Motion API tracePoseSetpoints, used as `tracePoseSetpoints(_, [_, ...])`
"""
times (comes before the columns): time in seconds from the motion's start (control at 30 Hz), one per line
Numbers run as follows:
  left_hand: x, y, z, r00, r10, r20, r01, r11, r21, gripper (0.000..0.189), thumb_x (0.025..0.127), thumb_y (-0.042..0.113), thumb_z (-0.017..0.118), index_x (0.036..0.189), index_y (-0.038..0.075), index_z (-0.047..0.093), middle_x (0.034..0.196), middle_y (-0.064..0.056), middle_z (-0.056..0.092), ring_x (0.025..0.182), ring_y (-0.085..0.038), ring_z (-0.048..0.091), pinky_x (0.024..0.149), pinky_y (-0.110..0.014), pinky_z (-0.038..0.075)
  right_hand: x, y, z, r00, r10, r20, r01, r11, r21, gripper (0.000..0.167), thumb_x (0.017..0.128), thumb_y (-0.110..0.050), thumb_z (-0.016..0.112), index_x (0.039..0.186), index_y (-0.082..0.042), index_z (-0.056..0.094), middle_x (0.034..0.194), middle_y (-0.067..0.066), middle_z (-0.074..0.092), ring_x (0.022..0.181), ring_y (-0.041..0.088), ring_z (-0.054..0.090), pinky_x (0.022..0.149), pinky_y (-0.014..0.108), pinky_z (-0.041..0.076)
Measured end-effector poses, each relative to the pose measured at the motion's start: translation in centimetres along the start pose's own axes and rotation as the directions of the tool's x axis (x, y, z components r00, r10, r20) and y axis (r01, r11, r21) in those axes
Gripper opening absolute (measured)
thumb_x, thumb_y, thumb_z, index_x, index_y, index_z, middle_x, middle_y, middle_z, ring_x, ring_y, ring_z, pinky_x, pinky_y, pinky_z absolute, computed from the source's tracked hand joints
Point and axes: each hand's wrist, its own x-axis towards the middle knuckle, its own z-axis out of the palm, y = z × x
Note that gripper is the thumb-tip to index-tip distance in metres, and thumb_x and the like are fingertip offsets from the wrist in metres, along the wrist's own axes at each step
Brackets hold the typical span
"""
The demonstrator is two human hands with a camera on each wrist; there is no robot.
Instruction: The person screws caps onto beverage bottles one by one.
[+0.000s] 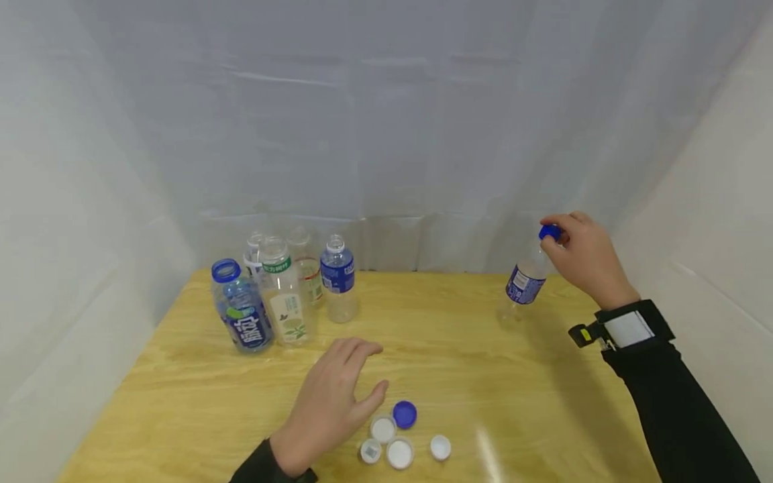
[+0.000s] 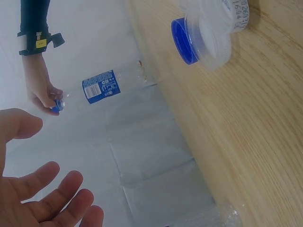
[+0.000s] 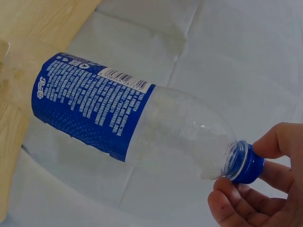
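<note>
At the right of the head view, my right hand (image 1: 584,258) pinches the blue cap (image 3: 251,166) on the neck of a clear plastic bottle (image 1: 525,285) with a blue label. In the head view this bottle tilts slightly, its base at the table's back right. My left hand (image 1: 329,399) is held over the front of the table, thumb and fingers apart, with nothing in it. Just right of its thumb lie a loose blue cap (image 1: 404,414) and several white caps (image 1: 400,453).
Several uncapped bottles stand together at the back left of the wooden table (image 1: 447,349). They include a wide blue-rimmed bottle (image 1: 244,312), a green-banded bottle (image 1: 285,295) and a blue-labelled bottle (image 1: 338,275). A pale sheet (image 1: 386,134) hangs behind the table.
</note>
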Motion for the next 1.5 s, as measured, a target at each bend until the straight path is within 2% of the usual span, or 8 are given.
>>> tracePoseSetpoints(0.13, [-0.3, -0.4, -0.2, 1.000, -0.020, -0.003, 0.020, 1.000, 0.016, 0.043, 0.085, 0.035, 0.077, 0.123, 0.018, 0.065, 0.117, 0.006, 0.062, 0.111, -0.011, 0.058, 0.092, -0.033, 0.054, 0.9, 1.0, 0.6, 0.999, 0.038, 0.032, -0.038, 0.999, 0.004, 0.035, 0.098, -0.016, 0.056, 0.126, 0.003, 0.064, 0.108, 0.025, 0.059, 0.084, 0.034, 0.057, 0.063, 0.039, 0.045])
tracePoseSetpoints(0.33, [-0.1, -0.4, 0.0, 1.000, 0.009, 0.018, -0.009, 1.000, 0.006, 0.040, 0.087, 0.035, 0.075, 0.122, 0.019, 0.065, 0.117, 0.006, 0.063, 0.110, -0.010, 0.057, 0.091, -0.031, 0.054, 0.6, 3.0, 0.7, 0.990, 0.130, 0.048, -0.131, 0.991, -0.001, 0.034, 0.098, -0.016, 0.057, 0.125, 0.003, 0.064, 0.110, 0.025, 0.058, 0.085, 0.035, 0.055, 0.062, 0.038, 0.044])
tracePoseSetpoints(0.53, [-0.2, -0.3, 0.3, 1.000, 0.004, 0.012, -0.004, 1.000, -0.020, 0.039, 0.086, 0.034, 0.075, 0.121, 0.018, 0.066, 0.116, 0.006, 0.063, 0.110, -0.011, 0.057, 0.091, -0.032, 0.054, 0.2, 4.1, 1.0, 0.991, 0.119, 0.059, -0.119, 0.993, 0.002, 0.035, 0.098, -0.015, 0.057, 0.126, 0.005, 0.063, 0.108, 0.026, 0.059, 0.081, 0.034, 0.056, 0.058, 0.034, 0.043])
tracePoseSetpoints(0.7, [-0.3, -0.3, 0.6, 1.000, 0.004, 0.024, -0.003, 1.000, -0.028, 0.039, 0.087, 0.035, 0.074, 0.121, 0.020, 0.065, 0.116, 0.007, 0.063, 0.111, -0.009, 0.056, 0.092, -0.031, 0.054, -0.2, 4.7, 0.7, 0.985, 0.159, 0.061, -0.160, 0.987, 0.000, 0.036, 0.098, -0.016, 0.056, 0.128, 0.003, 0.062, 0.112, 0.025, 0.060, 0.085, 0.034, 0.057, 0.058, 0.034, 0.042])
tracePoseSetpoints(0.9, [-0.3, -0.3, 0.6, 1.000, 0.007, 0.009, -0.007, 0.999, -0.031, 0.037, 0.086, 0.033, 0.075, 0.119, 0.020, 0.065, 0.115, 0.007, 0.064, 0.110, -0.008, 0.057, 0.091, -0.031, 0.054, -0.2, 4.7, 0.6, 0.982, 0.170, 0.086, -0.169, 0.985, -0.011, 0.039, 0.097, -0.017, 0.060, 0.131, 0.003, 0.060, 0.112, 0.026, 0.059, 0.088, 0.037, 0.059, 0.059, 0.037, 0.045])
tracePoseSetpoints(1.1, [-0.3, -0.4, 0.5, 1.000, 0.016, -0.008, -0.016, 1.000, -0.026, 0.036, 0.086, 0.033, 0.075, 0.118, 0.020, 0.066, 0.114, 0.007, 0.064, 0.109, -0.008, 0.057, 0.091, -0.031, 0.054, -0.1, 4.1, 0.5, 0.978, 0.178, 0.105, -0.177, 0.984, -0.012, 0.043, 0.097, -0.018, 0.060, 0.134, 0.004, 0.057, 0.117, 0.028, 0.057, 0.100, 0.044, 0.057, 0.070, 0.054, 0.050])
tracePoseSetpoints(1.2, [-0.4, -0.4, 0.5, 1.000, 0.015, -0.006, -0.015, 1.000, -0.025, 0.036, 0.086, 0.032, 0.075, 0.118, 0.021, 0.066, 0.114, 0.008, 0.064, 0.109, -0.007, 0.057, 0.091, -0.031, 0.054, -0.1, 4.2, 0.6, 0.979, 0.176, 0.108, -0.175, 0.984, -0.011, 0.044, 0.098, -0.019, 0.059, 0.135, 0.004, 0.056, 0.122, 0.030, 0.056, 0.103, 0.046, 0.056, 0.073, 0.057, 0.050])
tracePoseSetpoints(1.5, [-0.3, -0.3, 0.4, 1.000, -0.007, 0.014, 0.007, 0.999, -0.033, 0.034, 0.087, 0.034, 0.074, 0.118, 0.022, 0.066, 0.115, 0.010, 0.064, 0.111, -0.006, 0.056, 0.091, -0.030, 0.054, -0.3, 3.9, 0.6, 0.989, 0.143, 0.031, -0.143, 0.990, -0.012, 0.042, 0.099, -0.021, 0.057, 0.133, 0.003, 0.058, 0.131, 0.033, 0.052, 0.101, 0.048, 0.057, 0.071, 0.057, 0.048])
